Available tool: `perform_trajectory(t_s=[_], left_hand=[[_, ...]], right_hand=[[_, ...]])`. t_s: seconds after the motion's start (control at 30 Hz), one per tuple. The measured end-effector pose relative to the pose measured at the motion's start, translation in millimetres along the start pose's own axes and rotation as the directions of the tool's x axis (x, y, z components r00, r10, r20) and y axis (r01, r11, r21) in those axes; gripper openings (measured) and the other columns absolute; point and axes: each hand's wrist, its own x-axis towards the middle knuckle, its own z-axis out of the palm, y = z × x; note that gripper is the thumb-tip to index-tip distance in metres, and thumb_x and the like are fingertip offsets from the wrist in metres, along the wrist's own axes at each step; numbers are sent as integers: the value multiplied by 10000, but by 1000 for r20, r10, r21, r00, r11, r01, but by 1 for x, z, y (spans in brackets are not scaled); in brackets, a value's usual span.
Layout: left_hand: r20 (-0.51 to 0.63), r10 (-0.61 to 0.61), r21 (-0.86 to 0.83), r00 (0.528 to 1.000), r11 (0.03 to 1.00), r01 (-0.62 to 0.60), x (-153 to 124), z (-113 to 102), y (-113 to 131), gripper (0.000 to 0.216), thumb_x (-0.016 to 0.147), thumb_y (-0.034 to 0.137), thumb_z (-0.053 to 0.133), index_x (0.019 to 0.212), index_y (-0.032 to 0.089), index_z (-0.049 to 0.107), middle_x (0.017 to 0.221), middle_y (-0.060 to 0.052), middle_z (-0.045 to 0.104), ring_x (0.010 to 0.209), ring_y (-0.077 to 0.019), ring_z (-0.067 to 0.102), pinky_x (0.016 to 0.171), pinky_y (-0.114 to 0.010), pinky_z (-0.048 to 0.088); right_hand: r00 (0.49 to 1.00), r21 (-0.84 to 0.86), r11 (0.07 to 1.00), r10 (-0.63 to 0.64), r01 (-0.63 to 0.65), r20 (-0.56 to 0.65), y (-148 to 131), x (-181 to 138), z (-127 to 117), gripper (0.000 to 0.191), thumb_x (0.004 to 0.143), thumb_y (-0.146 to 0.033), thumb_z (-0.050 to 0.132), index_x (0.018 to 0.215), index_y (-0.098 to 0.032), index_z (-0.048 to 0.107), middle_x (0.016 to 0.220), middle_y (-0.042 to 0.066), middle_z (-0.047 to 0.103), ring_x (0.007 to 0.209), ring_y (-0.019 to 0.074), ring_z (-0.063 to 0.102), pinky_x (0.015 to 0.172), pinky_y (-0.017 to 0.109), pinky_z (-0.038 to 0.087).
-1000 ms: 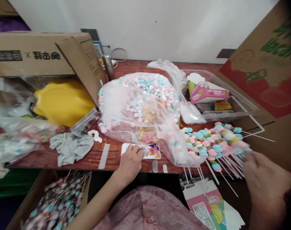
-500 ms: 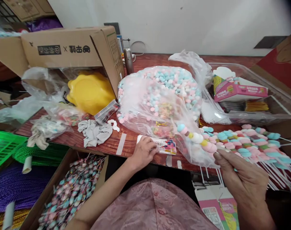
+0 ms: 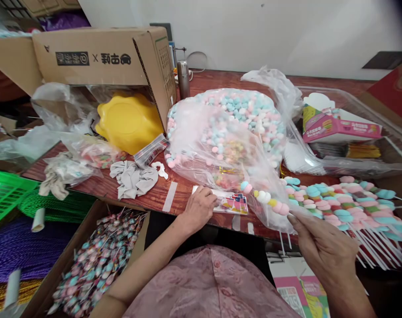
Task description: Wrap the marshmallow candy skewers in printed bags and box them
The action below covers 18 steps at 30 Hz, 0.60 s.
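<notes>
My right hand (image 3: 325,240) pinches the stick end of a marshmallow skewer (image 3: 263,197), holding it level with its tip to the left. Pink, white, yellow and blue pieces are threaded on it. At the table's front edge my left hand (image 3: 201,207) has its fingers curled on the left end of some flat printed bags (image 3: 232,202). Behind the skewer, a big clear bag of pastel marshmallows (image 3: 250,110) spreads over the table, with gummy-like candies showing near its front. Many finished skewers (image 3: 345,203) lie piled to the right, sticks towards me.
A clear plastic bin (image 3: 350,165) with pink cartons stands at the back right. On the left are an open cardboard box (image 3: 98,48), a yellow scalloped plastic piece (image 3: 128,123) and a grey cloth (image 3: 133,179). Below the table, a carton holds wrapped candy sticks (image 3: 98,260).
My right hand has drawn the skewer slightly left and down, closer to the printed bags. My left hand stays on the bags. The whole view has shifted a little.
</notes>
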Motion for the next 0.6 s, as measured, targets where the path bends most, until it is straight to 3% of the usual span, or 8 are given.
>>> perform_trajectory(t_s=[0.17, 0.33, 0.43, 0.6], left_hand=[[24, -10, -91, 1000, 996, 12, -4, -7, -3, 234, 933, 138, 508, 791, 158, 692, 837, -68, 638, 833, -181, 545, 764, -309, 436], [-19, -233, -446, 972, 872, 201, 4, -4, -15, 153, 805, 131, 674, 653, 148, 676, 678, -10, 601, 686, -129, 551, 678, -259, 420], [100, -338, -591, 936, 737, 329, 11, -7, -22, 114, 740, 148, 712, 629, 139, 684, 649, 9, 595, 625, -106, 537, 605, -226, 394], [286, -330, -653, 899, 619, 435, 18, -16, -31, 96, 704, 225, 739, 681, 132, 744, 690, -15, 638, 643, -119, 568, 589, -215, 410]], right_hand=[[998, 54, 998, -20, 17, 52, 5, 0, 4, 149, 884, -178, 629, 1002, -210, 715, 857, 40, 751, 757, 200, 711, 749, 317, 551], [998, 170, 985, -21, 11, 58, 3, 2, 2, 176, 875, -147, 637, 1019, -223, 704, 847, 24, 740, 751, 188, 709, 764, 310, 557], [998, 259, 965, 20, -34, 56, 2, 0, 0, 193, 869, -143, 648, 1031, -231, 705, 890, 21, 748, 787, 195, 720, 799, 314, 566], [991, 321, 945, 22, -65, 135, 2, -6, 5, 166, 879, -145, 634, 1004, -218, 716, 844, 19, 745, 736, 180, 713, 684, 274, 557]])
